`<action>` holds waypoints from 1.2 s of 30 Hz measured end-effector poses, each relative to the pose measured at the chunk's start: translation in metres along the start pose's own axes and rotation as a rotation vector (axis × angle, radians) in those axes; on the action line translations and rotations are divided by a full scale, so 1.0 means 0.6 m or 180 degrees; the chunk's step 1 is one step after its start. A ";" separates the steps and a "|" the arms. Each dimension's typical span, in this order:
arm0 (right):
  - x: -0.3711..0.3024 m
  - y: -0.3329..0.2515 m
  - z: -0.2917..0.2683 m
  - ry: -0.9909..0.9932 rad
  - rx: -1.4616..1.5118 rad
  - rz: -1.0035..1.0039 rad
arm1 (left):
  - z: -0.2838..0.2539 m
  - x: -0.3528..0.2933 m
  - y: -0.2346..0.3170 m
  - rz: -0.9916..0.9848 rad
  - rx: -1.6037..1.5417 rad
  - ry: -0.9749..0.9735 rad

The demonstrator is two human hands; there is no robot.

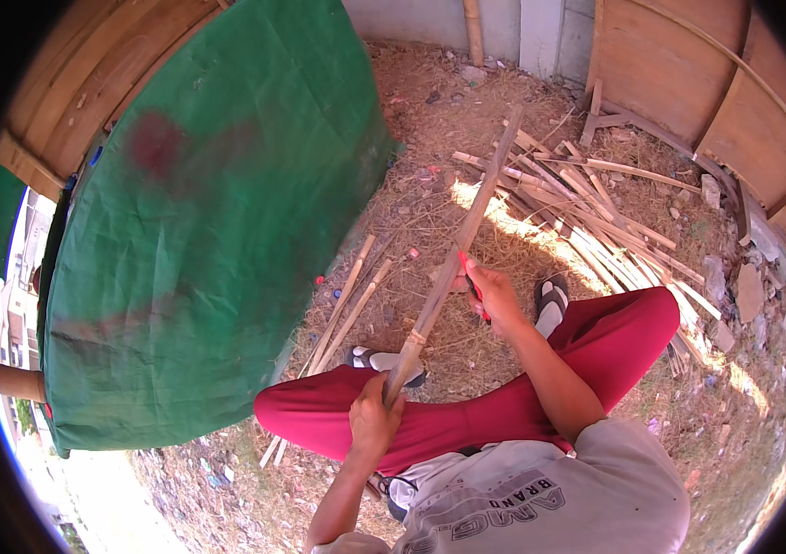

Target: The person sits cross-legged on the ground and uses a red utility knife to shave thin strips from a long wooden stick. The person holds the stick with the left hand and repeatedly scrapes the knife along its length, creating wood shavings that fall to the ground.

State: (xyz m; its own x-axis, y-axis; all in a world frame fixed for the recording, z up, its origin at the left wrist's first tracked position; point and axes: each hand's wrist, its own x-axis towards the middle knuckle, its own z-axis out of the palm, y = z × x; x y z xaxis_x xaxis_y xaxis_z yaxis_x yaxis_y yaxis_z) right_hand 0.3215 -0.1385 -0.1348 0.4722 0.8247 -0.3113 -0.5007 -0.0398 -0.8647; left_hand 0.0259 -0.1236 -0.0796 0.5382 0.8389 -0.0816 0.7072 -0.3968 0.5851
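Observation:
A long brownish split bamboo strip (449, 268) slants from my lap up and away to the right, over the ground. My left hand (375, 417) is closed around its near end, above my thigh. My right hand (496, 297) is closed on a slim red-and-black tool (476, 288) that looks like a utility knife. The tool's red tip meets the strip's right edge near its middle; any blade is too small to make out.
A pile of pale bamboo strips (596, 222) lies on the littered dirt ahead right. Several strips (348, 309) lie left of my feet. A green tarp (217, 231) hangs close on the left. Wooden panels (670, 78) stand at the far right.

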 end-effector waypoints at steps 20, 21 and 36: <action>-0.004 -0.013 0.004 0.0110 -0.0097 -0.0197 | 0.004 0.004 0.001 0.0405 0.0756 0.0794; -0.004 -0.012 0.005 0.0093 -0.0100 -0.0198 | 0.005 0.003 0.002 0.0396 0.0842 0.0816; 0.003 -0.002 -0.010 -0.0104 -0.0014 -0.0277 | 0.016 0.012 0.002 0.0773 0.1361 0.1210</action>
State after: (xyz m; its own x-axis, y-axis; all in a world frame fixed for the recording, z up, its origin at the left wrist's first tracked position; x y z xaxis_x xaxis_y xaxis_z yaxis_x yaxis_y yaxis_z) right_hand 0.3275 -0.1401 -0.1366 0.4899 0.8431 -0.2219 -0.4555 0.0305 -0.8897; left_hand 0.0351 -0.1216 -0.0872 0.5616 0.7486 0.3523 0.7484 -0.6412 0.1696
